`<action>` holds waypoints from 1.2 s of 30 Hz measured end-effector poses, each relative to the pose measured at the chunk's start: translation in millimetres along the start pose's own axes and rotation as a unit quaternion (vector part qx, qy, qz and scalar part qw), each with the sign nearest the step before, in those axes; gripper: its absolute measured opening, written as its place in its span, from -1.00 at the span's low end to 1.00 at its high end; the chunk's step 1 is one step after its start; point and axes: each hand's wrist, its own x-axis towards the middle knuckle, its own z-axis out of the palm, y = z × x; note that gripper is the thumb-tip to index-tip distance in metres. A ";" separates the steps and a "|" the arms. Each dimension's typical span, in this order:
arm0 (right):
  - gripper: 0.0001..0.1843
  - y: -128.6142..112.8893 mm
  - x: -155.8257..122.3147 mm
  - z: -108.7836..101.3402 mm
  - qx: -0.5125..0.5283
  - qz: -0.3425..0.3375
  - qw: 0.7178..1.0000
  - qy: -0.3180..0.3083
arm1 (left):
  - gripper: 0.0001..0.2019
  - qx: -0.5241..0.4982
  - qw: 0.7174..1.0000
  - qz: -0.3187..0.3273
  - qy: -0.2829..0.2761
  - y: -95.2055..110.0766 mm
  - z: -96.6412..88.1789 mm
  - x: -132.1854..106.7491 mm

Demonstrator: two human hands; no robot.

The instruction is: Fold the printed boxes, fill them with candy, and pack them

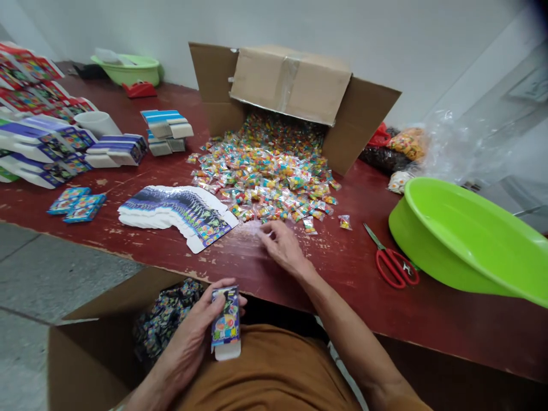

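Observation:
My left hand [194,322] is closed around a small printed candy box [226,319], held above my lap. The box is dark blue and purple with colourful pictures, and a white flap sticks out at its lower end. My right hand [282,246] is over the table at the near edge of a heap of clear candy packets [274,177]. Its thumb and forefinger are curled together; anything between them is too small or blurred to make out. Left of that hand, a fanned row of flat printed cartons [180,214] lies on the table.
The packets spill from a cardboard box [291,80] lying on its side. Red-handled scissors [396,267] and a green basin [466,245] are on the right. Stacked cartons [47,142] and two blue packs [77,204] are on the left. Below the table edge, an open carton [89,354] holds dark printed packets.

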 end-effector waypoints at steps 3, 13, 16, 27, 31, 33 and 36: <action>-0.71 13.2 17.3 -1.2 -0.182 0.101 0.975 0.077 | -0.61 0.044 0.999 -0.018 0.024 2.5 -30.8 -5.0; -0.95 6.5 2.4 1.9 -0.054 0.059 0.996 0.034 | -0.69 0.314 0.941 -0.060 -0.107 34.2 -94.7 -13.5; -0.91 -18.8 -15.0 3.4 0.095 0.032 0.994 -0.039 | -0.61 0.242 0.970 0.027 -0.025 37.7 -73.3 -10.8; -0.69 -67.1 -39.8 10.5 0.124 -0.176 0.971 -0.104 | -0.66 0.296 0.942 0.150 -0.044 33.2 -12.1 4.4; -0.79 -64.7 -36.3 4.7 0.178 -0.123 0.957 -0.194 | -0.63 0.242 0.960 0.135 -0.046 32.2 -5.5 5.7; -0.86 -62.8 -33.1 4.4 0.250 -0.067 0.950 -0.177 | -0.56 0.166 0.979 0.112 -0.038 32.0 -2.7 5.6; -0.83 -60.3 -30.7 9.7 0.309 0.046 0.942 -0.124 | -0.42 0.090 0.993 0.073 -0.016 31.9 2.0 5.0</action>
